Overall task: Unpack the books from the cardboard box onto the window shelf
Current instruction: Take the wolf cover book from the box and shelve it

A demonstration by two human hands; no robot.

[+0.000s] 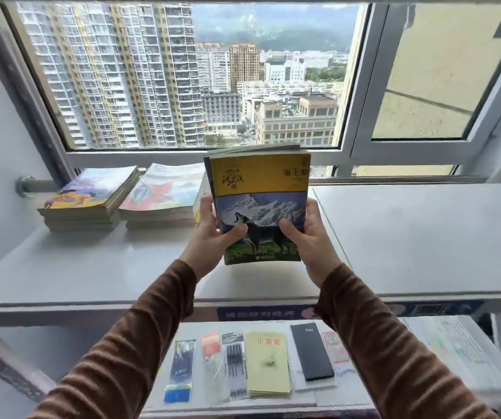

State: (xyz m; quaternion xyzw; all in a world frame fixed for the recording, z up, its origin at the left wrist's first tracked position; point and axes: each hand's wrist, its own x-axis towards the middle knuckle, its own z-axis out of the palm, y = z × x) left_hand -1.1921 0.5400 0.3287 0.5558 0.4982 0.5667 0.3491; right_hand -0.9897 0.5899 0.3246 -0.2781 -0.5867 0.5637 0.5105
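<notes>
I hold a small stack of books [259, 189] upright above the white window shelf [92, 267]; the front cover is yellow on top with a wolf before snowy mountains. My left hand [213, 234] grips the stack's left edge, thumb on the cover. My right hand [306, 234] grips its right edge the same way. Two low piles of books lie flat at the shelf's back left: one with an orange and blue cover [89, 198], one with a red and white cover [164, 198]. The cardboard box is out of view.
The window frame [200, 155] runs right behind the shelf. A pipe fitting [25, 186] sticks out of the left wall. Below the shelf, a lower surface holds pen packs [237, 367], a yellow booklet [268, 364], a black case [311, 352] and papers [448, 355].
</notes>
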